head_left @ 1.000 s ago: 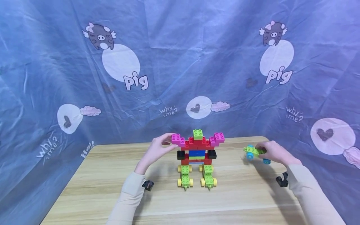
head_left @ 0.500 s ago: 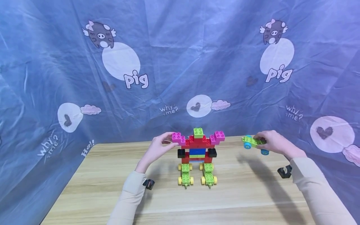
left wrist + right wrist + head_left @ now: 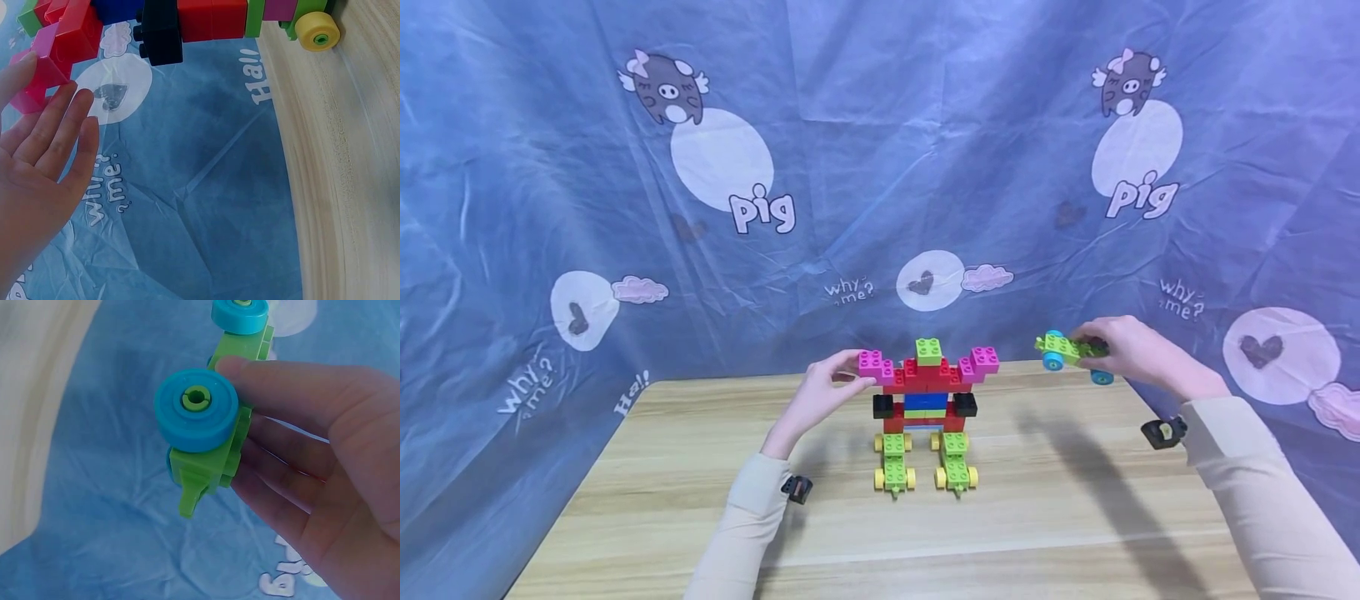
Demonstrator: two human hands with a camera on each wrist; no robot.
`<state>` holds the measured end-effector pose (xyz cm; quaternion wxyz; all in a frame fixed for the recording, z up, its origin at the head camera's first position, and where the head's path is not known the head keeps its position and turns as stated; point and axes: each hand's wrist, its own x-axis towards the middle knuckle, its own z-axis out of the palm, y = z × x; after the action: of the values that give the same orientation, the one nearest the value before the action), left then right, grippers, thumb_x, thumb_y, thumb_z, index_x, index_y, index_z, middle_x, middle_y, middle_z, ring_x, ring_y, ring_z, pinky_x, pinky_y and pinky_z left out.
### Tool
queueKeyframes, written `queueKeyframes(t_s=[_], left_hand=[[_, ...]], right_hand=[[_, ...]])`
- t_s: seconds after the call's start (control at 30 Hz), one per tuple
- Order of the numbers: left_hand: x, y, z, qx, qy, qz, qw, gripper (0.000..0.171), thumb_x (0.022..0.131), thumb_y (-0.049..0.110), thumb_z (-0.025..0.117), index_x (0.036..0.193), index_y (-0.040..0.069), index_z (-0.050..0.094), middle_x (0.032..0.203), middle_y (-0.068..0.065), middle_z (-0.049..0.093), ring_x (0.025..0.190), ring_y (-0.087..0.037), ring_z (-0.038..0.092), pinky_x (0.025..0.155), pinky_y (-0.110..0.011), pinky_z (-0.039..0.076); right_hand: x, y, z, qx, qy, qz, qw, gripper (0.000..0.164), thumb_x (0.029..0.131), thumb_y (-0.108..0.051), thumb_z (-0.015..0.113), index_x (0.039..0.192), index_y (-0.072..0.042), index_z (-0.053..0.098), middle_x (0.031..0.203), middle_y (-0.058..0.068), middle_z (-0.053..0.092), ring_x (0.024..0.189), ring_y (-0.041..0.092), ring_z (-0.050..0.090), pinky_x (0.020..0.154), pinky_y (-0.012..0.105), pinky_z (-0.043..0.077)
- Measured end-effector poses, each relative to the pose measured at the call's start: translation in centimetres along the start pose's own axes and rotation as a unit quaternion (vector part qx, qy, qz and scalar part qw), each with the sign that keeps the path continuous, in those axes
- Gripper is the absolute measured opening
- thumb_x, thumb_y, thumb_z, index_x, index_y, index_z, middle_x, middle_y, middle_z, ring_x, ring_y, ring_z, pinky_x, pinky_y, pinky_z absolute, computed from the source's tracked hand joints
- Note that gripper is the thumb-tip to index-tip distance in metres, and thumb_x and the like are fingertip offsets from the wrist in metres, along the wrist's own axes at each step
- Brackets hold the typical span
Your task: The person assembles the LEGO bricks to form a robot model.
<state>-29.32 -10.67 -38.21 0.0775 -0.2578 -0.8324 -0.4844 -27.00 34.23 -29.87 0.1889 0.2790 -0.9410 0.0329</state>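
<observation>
Upright on the wooden table stands a robot-shaped brick figure (image 3: pixel 927 385), with a red and blue body, black side bricks and a green head. Two green wheeled bases (image 3: pixel 955 473) with yellow wheels form its feet. My left hand (image 3: pixel 820 393) pinches the figure's left pink arm (image 3: pixel 872 364); in the left wrist view the thumb lies on one side and the fingers on the other. Off to the right, my right hand (image 3: pixel 1138 348) holds a green toy car base (image 3: pixel 1060 345) above the table. Its blue wheels (image 3: pixel 197 434) stay outside my grip, thumb on its side (image 3: pixel 234 372).
A blue cloth with printed pigs (image 3: pixel 880 167) hangs behind and beside the table (image 3: pixel 700 467). Black wrist cameras (image 3: pixel 797 489) sit on both wrists. The right arm casts a long shadow (image 3: pixel 1112 483) over the wood.
My right hand has lifted the toy car base from low over the table's right side, higher and slightly left. My left hand keeps its place on the figure's pink arm.
</observation>
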Motion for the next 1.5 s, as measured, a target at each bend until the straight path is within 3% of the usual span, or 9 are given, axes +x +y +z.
queueKeyframes(t_s=[0.47, 0.8, 1.07, 1.5], left_hand=[[0.0, 0.3, 0.1, -0.019, -0.001, 0.000, 0.9998, 0.041, 0.084, 0.030, 0.069, 0.122, 0.018, 0.059, 0.106, -0.001, 0.069, 0.096, -0.015, 0.066, 0.086, -0.028, 0.055], [0.0, 0.3, 0.0, -0.027, 0.000, 0.001, 0.9996, 0.043, 0.084, 0.029, 0.070, 0.123, 0.014, 0.059, 0.108, -0.008, 0.068, 0.099, -0.022, 0.065, 0.090, -0.037, 0.054], [-0.1, 0.4, 0.0, -0.017, 0.000, 0.004, 0.9998, 0.043, 0.084, 0.031, 0.069, 0.123, 0.017, 0.059, 0.107, -0.002, 0.069, 0.097, -0.016, 0.065, 0.088, -0.029, 0.055], [-0.2, 0.1, 0.1, -0.014, 0.005, 0.006, 0.9999, 0.043, 0.084, 0.030, 0.070, 0.123, 0.016, 0.059, 0.106, -0.002, 0.069, 0.097, -0.015, 0.065, 0.087, -0.028, 0.055]], right_hand=[[2.3, -2.3, -2.6, -0.010, 0.032, -0.044, 0.998, 0.028, 0.065, -0.009, 0.081, 0.092, -0.007, 0.071, 0.079, -0.002, 0.069, 0.069, 0.007, 0.058, 0.061, 0.028, 0.051], [4.7, -4.4, -3.6, 0.006, 0.021, -0.050, 0.998, 0.025, 0.070, -0.010, 0.079, 0.094, -0.009, 0.071, 0.081, -0.002, 0.069, 0.070, 0.007, 0.058, 0.063, 0.028, 0.051], [6.3, -6.0, -4.0, 0.013, 0.022, -0.052, 0.998, 0.026, 0.071, -0.011, 0.079, 0.095, -0.009, 0.070, 0.078, -0.005, 0.066, 0.066, 0.006, 0.051, 0.059, 0.023, 0.045], [8.5, -8.6, -4.7, 0.011, -0.002, -0.073, 0.997, 0.020, 0.075, -0.014, 0.077, 0.093, -0.014, 0.068, 0.073, -0.005, 0.057, 0.062, 0.011, 0.046, 0.057, 0.022, 0.038]])
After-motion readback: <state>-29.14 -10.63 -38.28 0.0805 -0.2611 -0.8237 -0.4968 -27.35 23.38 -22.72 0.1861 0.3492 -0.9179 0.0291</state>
